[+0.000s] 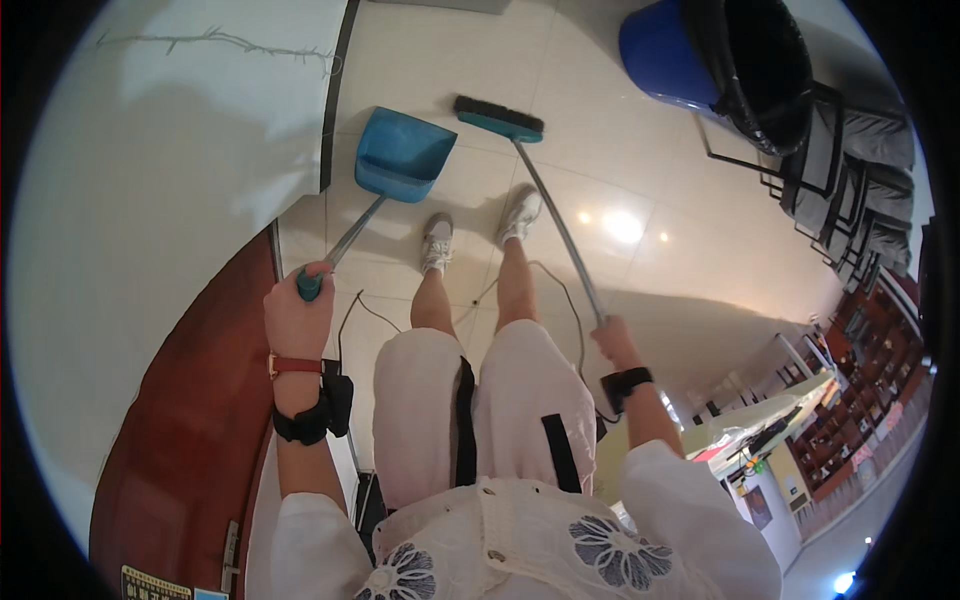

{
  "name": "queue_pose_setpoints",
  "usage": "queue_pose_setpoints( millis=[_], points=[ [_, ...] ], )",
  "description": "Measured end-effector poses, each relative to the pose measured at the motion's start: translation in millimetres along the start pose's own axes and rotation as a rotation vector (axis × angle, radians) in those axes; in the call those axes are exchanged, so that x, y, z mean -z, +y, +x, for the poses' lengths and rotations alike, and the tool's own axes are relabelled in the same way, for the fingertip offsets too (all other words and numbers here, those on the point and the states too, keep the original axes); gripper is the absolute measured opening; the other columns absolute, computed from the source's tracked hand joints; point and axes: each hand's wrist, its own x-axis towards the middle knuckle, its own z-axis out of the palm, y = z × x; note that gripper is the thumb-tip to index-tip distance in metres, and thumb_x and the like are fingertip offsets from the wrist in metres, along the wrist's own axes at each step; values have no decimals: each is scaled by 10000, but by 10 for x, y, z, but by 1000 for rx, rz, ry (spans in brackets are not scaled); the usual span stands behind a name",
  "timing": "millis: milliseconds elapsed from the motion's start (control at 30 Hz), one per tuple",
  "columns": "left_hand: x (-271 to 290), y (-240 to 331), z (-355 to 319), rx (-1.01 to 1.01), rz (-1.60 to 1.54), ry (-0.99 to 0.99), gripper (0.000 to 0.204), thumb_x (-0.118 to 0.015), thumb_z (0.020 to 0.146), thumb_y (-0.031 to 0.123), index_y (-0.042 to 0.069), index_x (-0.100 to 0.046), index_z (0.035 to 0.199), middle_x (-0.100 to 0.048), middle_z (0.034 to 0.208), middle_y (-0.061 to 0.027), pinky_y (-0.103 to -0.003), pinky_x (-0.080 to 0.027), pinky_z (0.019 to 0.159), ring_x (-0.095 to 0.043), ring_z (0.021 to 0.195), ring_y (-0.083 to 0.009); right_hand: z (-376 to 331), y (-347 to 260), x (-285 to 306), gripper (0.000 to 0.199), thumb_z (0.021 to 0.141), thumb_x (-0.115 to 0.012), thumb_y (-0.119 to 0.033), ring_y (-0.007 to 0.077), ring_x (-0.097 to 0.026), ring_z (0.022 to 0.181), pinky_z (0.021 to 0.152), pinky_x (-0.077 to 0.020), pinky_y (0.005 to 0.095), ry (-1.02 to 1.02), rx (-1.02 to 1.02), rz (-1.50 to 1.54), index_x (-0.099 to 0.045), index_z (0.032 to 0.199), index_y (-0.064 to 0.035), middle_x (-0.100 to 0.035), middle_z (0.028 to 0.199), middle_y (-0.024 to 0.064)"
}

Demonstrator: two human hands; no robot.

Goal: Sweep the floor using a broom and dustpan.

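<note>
My left hand (300, 305) is closed around the green grip at the top of a long-handled dustpan (405, 150). Its blue pan rests on the tiled floor ahead of my left foot, beside the wall's edge. My right hand (617, 343) grips the grey pole of a broom (555, 215). The broom's teal head with dark bristles (497, 115) is on the floor, to the right of the dustpan and apart from it. Whether anything lies in the pan, I cannot make out.
A blue bin (668, 55) lined with a black bag stands at the far right. Stacked chairs with black frames (830, 170) are below it. A dark cable (570, 300) runs across the floor behind my feet. A reddish-brown door (195, 400) and white wall (190, 150) lie left.
</note>
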Motion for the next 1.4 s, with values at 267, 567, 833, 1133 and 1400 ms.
queue_pose_setpoints(
  millis=[267, 567, 833, 1133, 1400],
  points=[
    [5, -393, -323, -39, -126, -70, 125, -577, 710, 102, 29, -607, 808, -569, 653, -164, -285, -447, 567, -587, 637, -293, 729, -754, 931, 177, 665, -542, -120, 218, -502, 367, 358, -427, 336, 498, 493, -415, -500, 584, 31, -495, 464, 123],
    [123, -566, -180, -22, -10, -126, 109, -555, 729, 65, -4, -594, 805, -587, 665, -101, -244, -435, 588, -554, 617, -117, 247, -56, -998, 120, 646, -522, -91, 234, -531, 411, 362, -424, 344, 170, 422, -460, -555, 637, 24, -534, 512, 131],
    [-20, -1007, -417, -70, -41, -36, 130, -575, 699, 115, 62, -613, 811, -559, 618, -164, -303, -453, 544, -594, 640, -292, -531, -806, 550, 139, 632, -551, -110, 218, -506, 399, 347, -396, 335, -17, 110, -122, -541, 693, 14, -520, 528, 132],
    [-117, -928, -421, -130, -58, 37, 111, -572, 698, 120, 93, -614, 797, -569, 640, -151, -324, -466, 540, -567, 629, -322, 412, -1864, -100, 172, 644, -517, -143, 323, -574, 672, 652, -466, 387, 213, 516, -336, -586, 642, 15, -567, 591, 167],
    [-23, -966, -479, -60, 29, -7, 125, -576, 700, 150, 100, -617, 807, -557, 634, -166, -343, -462, 531, -558, 609, -329, -928, -839, -341, 265, 660, -615, -216, 262, -546, 475, 456, -430, 359, -145, 117, -111, -551, 670, 41, -545, 558, 187]
  ],
)
